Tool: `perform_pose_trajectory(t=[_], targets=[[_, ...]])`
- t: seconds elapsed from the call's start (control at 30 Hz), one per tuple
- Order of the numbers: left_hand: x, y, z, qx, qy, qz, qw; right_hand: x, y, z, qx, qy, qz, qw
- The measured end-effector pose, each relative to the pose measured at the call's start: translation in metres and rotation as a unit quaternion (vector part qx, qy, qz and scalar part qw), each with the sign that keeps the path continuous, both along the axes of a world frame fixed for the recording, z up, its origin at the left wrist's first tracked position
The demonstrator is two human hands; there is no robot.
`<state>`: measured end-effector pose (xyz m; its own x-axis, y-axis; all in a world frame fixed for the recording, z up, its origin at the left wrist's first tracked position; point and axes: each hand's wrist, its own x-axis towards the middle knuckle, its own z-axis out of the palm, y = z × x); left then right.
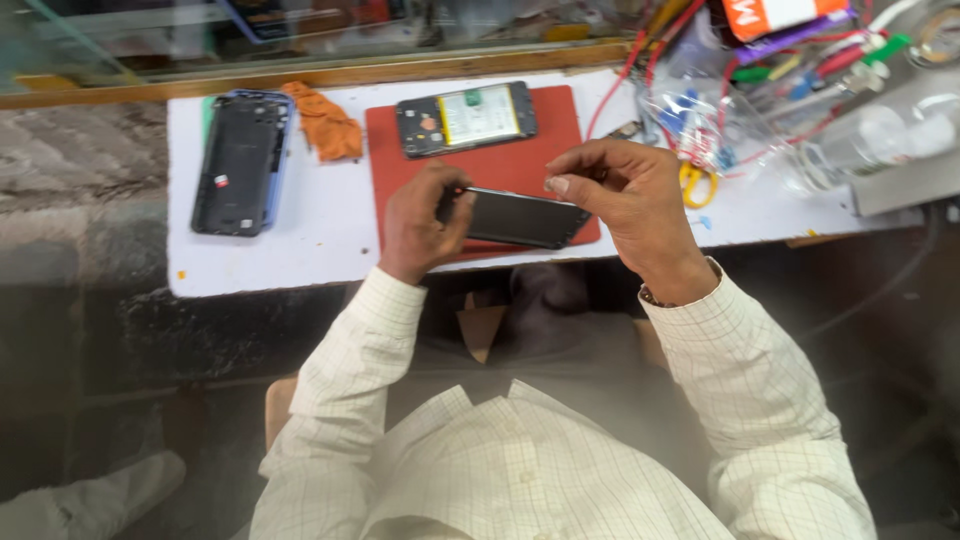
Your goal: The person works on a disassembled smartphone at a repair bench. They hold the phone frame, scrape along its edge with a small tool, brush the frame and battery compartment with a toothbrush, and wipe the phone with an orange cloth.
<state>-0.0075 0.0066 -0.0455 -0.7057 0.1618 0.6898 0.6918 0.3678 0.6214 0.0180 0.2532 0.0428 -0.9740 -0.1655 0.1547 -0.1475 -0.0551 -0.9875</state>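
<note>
My left hand (420,222) grips the left end of a dark phone screen panel (522,217), held just above the near edge of a red mat (545,140). My right hand (625,195) is at the panel's right end, thumb and forefinger pinched together over its top edge; whether they hold a small tool I cannot tell. On the mat behind lies an opened phone body (466,118) with its battery and circuit board showing.
A white work table (310,220) carries a dark phone back cover (240,162) at the left and an orange cloth (325,125) beside it. At the right are yellow scissors (692,182), tangled wires and clear plastic bags (790,110). A wooden ledge (300,78) runs behind.
</note>
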Motion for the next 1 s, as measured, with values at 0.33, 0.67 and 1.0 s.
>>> perform_pose_trajectory(t=[0.33, 0.67, 1.0], targets=[[0.001, -0.006, -0.003, -0.032, 0.117, -0.001, 0.993, -0.027, -0.040, 0.008, 0.178, 0.046, 0.128, 0.975], [0.004, -0.008, 0.007, -0.050, 0.147, -0.007, 0.988, -0.035, -0.036, -0.003, 0.161, 0.069, 0.179, 0.968], [0.005, -0.006, 0.014, -0.054, 0.147, -0.014, 0.988, -0.038, -0.041, 0.032, 0.338, 0.160, 0.222, 0.900]])
